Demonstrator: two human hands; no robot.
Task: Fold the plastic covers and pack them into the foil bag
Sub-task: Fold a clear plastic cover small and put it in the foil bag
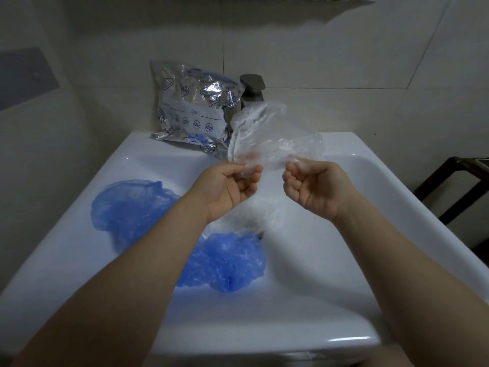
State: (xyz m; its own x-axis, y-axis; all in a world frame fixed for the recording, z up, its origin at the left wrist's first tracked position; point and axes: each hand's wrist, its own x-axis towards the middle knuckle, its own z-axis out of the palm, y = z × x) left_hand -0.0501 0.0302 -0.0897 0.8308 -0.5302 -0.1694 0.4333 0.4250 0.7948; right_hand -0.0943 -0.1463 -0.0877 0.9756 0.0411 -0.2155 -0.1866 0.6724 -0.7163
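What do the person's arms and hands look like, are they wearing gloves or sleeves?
No gloves: the left hand and right hand are bare. Both forearms are uncovered as far as the view shows, with no sleeve, watch, ring or bracelet visible.

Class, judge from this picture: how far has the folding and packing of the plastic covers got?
Done: the foil bag on the sink's back edge already shows blue plastic inside.
In hand: the left hand and right hand pinch a clear cover, held up and not yet folded.
Left: two blue covers lie loose in the basin.
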